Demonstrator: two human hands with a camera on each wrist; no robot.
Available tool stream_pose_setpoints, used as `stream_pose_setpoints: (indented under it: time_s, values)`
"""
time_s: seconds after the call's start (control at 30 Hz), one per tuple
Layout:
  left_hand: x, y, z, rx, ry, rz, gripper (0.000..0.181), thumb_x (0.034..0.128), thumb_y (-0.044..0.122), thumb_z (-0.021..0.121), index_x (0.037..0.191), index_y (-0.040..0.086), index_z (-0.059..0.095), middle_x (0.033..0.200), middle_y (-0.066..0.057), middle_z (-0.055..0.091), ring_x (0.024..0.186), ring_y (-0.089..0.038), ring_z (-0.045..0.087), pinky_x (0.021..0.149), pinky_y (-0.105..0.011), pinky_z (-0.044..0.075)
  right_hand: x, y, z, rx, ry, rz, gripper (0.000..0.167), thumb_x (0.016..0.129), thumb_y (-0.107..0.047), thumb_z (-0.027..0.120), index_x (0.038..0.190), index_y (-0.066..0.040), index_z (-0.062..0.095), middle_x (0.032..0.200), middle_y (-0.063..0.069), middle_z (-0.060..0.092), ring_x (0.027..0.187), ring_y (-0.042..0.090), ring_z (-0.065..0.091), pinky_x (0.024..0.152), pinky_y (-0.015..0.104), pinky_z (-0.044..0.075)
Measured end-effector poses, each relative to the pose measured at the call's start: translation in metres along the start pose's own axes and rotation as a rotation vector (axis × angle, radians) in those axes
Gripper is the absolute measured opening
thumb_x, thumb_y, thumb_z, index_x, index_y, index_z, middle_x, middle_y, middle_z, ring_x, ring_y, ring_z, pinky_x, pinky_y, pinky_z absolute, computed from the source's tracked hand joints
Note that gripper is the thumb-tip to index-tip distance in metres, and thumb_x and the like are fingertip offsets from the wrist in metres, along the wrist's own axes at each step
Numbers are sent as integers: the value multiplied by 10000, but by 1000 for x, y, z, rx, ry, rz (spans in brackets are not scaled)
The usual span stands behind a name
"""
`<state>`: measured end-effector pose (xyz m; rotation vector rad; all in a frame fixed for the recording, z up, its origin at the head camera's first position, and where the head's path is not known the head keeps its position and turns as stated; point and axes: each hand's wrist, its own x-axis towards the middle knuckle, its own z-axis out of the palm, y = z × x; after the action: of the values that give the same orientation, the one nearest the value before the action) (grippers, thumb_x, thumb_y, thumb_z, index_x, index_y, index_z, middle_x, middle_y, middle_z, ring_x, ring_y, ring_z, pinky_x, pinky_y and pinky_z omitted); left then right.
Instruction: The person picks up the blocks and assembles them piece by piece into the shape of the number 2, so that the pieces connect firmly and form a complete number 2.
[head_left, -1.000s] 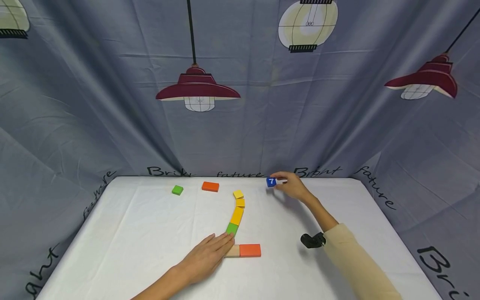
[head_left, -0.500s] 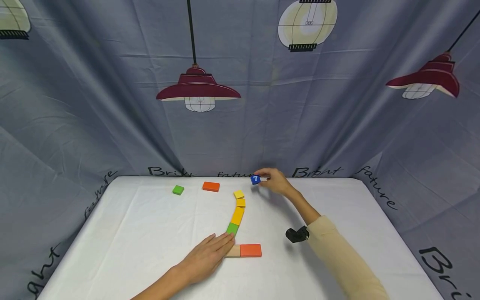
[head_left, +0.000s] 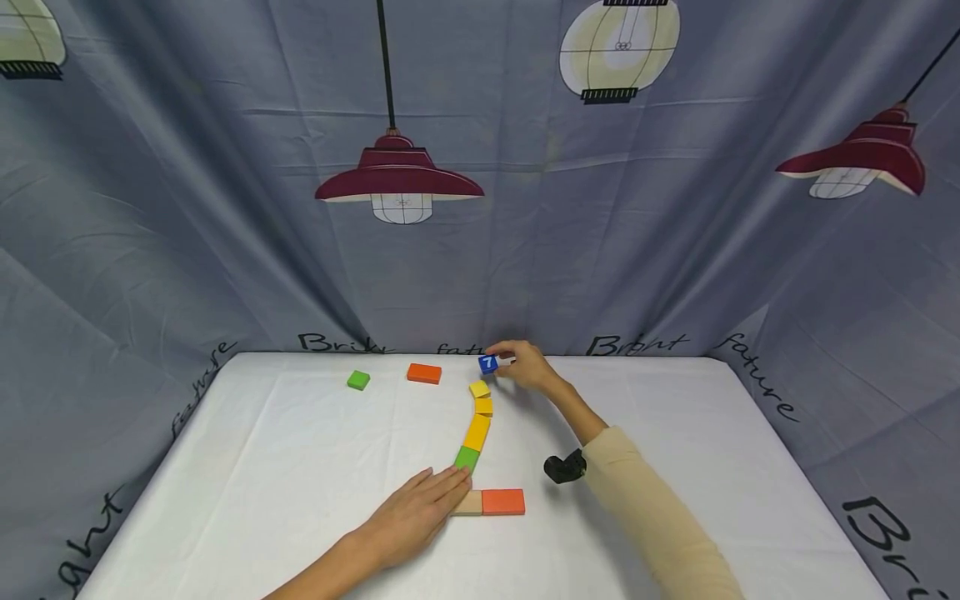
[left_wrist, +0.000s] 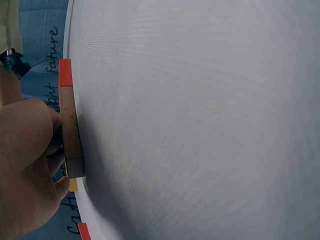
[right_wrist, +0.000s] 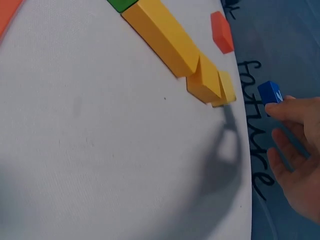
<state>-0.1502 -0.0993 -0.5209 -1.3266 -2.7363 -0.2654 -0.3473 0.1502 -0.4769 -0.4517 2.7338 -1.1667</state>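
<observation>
My right hand (head_left: 528, 367) pinches a small blue block (head_left: 487, 364) marked with a 7, between thumb and fingers. In the right wrist view the blue block (right_wrist: 271, 92) is held off the table, beyond the end of the yellow row. That curved row has two small yellow blocks (head_left: 483, 406), a longer yellow block (head_left: 476, 432) and a green block (head_left: 467, 457). My left hand (head_left: 416, 512) rests with fairly straight fingers over the row's near end. Its fingers touch the green block and partly hide a beige wooden block (head_left: 469, 503), which abuts a red-orange block (head_left: 503, 502).
A loose green block (head_left: 358, 380) and an orange block (head_left: 424, 373) lie near the back edge of the white table (head_left: 262, 467). A grey curtain (head_left: 517, 267) hangs behind. A black device (head_left: 565, 467) sits on my right wrist.
My right hand has carried the blue block leftward along the back edge to just beyond the far yellow block. The left hand has stayed on the blocks.
</observation>
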Motion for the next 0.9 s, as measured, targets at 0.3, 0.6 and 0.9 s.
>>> stream_pose_setpoints:
  time_s: [0.3, 0.6, 0.9]
  values:
    - [0, 0, -1, -9, -5, -3, 479, 1013, 177, 587, 1469, 63, 499, 1536, -69, 433, 1406, -220, 400, 1086, -482, 396, 6, -8, 16, 0, 3, 38, 351, 890, 10, 705, 1223, -104, 716, 1311, 113, 626, 1214, 313, 562, 984, 471, 485]
    - [1, -1, -2, -11, -27, -12, 481, 1016, 179, 584, 1476, 72, 493, 1539, -54, 430, 1407, -207, 399, 1090, -476, 392, 12, -8, 26, -5, -3, 56, 363, 895, 37, 688, 1231, -96, 711, 1321, 109, 622, 1202, 303, 572, 983, 445, 494]
    - [1, -1, -2, -7, -25, -6, 479, 1017, 180, 577, 1476, 71, 492, 1541, -63, 428, 1408, -215, 397, 1090, -479, 391, 18, -3, 32, -6, -13, 95, 356, 893, 33, 686, 1218, -109, 723, 1340, 125, 604, 1158, 288, 594, 964, 418, 510]
